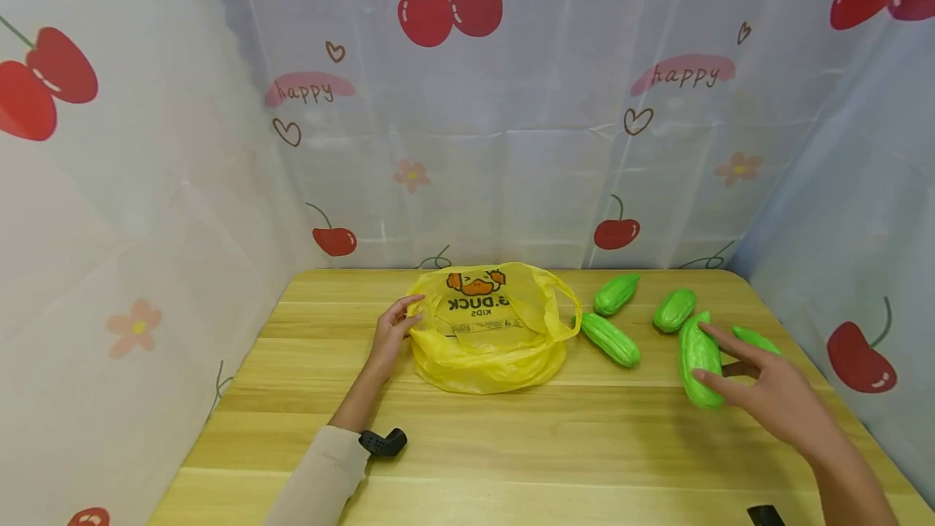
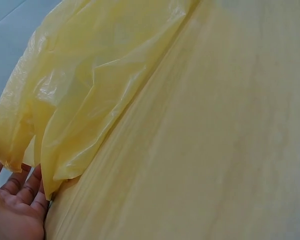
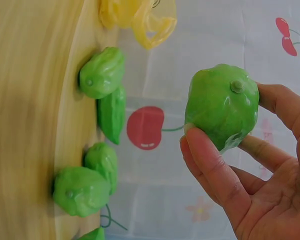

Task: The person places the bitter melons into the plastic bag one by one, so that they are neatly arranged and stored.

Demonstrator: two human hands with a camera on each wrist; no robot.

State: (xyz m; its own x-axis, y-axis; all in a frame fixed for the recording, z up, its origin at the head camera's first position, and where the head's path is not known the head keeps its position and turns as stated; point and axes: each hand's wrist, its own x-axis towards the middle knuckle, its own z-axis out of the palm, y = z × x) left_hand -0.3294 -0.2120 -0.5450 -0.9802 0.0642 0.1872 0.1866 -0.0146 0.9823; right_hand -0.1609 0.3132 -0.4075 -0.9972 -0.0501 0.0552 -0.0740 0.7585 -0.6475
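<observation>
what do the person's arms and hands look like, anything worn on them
The left hand and right hand wear no gloves. A light beige sleeve covers part of the left forearm, with a black angular device at its cuff. No sleeve shows on the right forearm.

Widest way: bare table (image 1: 504, 453) in front of the bag (image 1: 489, 376), between the two forearms. Bag mouth gaped upward, front rim low, back panel standing high behind. Left hand (image 1: 394, 335) gripped the left rim, blocking entry there; its forearm cut across the front-left approach. On the right, the handle (image 1: 573, 323) stuck out towards the nearest gourd (image 1: 612, 341), narrowing that side. Farther right, a lane ran between this gourd and the right hand (image 1: 774, 392) with its lifted gourd (image 1: 697, 368). Two more gourds (image 1: 674, 311) obstructed the back. Curtain (image 1: 511, 144) closed the far side.
</observation>
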